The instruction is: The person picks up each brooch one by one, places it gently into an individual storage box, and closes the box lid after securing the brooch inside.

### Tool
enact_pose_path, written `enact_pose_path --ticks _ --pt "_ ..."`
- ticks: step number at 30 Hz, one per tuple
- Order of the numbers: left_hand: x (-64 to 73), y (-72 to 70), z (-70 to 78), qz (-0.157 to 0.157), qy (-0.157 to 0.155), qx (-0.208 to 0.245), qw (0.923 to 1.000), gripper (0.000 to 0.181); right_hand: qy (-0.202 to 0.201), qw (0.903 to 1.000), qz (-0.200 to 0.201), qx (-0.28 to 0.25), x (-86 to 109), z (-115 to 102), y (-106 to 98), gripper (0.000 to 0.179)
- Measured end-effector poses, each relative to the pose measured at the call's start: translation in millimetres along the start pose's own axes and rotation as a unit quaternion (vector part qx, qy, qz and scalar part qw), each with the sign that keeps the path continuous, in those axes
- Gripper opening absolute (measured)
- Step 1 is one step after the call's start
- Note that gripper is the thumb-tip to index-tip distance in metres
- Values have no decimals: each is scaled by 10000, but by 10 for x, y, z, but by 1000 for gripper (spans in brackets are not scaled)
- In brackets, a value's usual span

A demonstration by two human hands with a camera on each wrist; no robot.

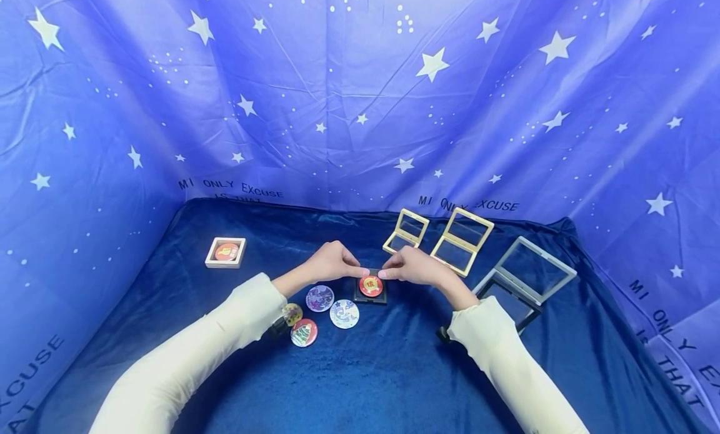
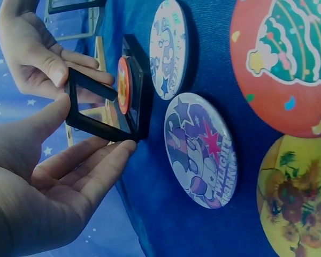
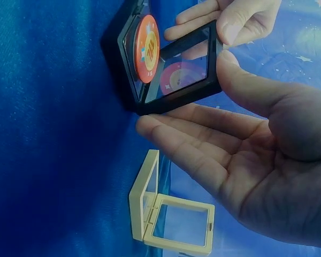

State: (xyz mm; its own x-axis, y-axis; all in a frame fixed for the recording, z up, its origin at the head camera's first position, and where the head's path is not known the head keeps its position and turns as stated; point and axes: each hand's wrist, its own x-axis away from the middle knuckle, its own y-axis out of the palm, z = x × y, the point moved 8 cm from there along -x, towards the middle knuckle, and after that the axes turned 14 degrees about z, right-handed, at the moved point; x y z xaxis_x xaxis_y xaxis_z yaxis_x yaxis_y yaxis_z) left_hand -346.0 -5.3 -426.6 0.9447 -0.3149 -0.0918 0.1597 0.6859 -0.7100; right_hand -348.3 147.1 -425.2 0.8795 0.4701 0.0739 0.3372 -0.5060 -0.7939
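Note:
A black hinged display case [image 1: 362, 300] with clear windows stands half unfolded on the dark blue cloth. On its lower half lies a round red badge [image 3: 147, 49] with a gold centre, mirrored in the raised lid [image 3: 184, 98]. My left hand [image 1: 333, 264] holds the lid at one side, thumb on its upper edge and fingers spread behind. The right hand [image 1: 415, 268] grips the other side the same way, the thumbs close together. Beside the left hand lie a purple badge [image 2: 200, 152], a white one [image 2: 168, 51], a red Christmas-tree one [image 1: 304, 333] and a yellow sunflower one [image 2: 299, 198].
Behind the right hand stand a small cream case [image 1: 406, 231] and a larger cream case [image 1: 462, 241], both unfolded. Farther right is a big unfolded grey-and-black case [image 1: 534, 274]. At far left lies a white-framed case [image 1: 211, 262] holding a red badge. Starry blue curtains [image 1: 360, 77] surround the table.

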Motion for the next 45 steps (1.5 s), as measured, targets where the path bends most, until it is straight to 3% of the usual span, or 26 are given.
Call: enact_pose_path --ticks 8,20,35,45 --pt "25 11 37 13 273 -199 9994 35 -66 9991 158 399 24 -39 6 39" --pt "62 51 73 -36 405 -481 9980 35 -54 9980 451 432 87 -86 50 40" --pt "139 89 133 273 653 -718 9949 33 147 9950 785 597 138 -87 110 38" --pt "158 139 106 449 580 -961 9927 33 198 9915 1027 770 159 -105 142 34"
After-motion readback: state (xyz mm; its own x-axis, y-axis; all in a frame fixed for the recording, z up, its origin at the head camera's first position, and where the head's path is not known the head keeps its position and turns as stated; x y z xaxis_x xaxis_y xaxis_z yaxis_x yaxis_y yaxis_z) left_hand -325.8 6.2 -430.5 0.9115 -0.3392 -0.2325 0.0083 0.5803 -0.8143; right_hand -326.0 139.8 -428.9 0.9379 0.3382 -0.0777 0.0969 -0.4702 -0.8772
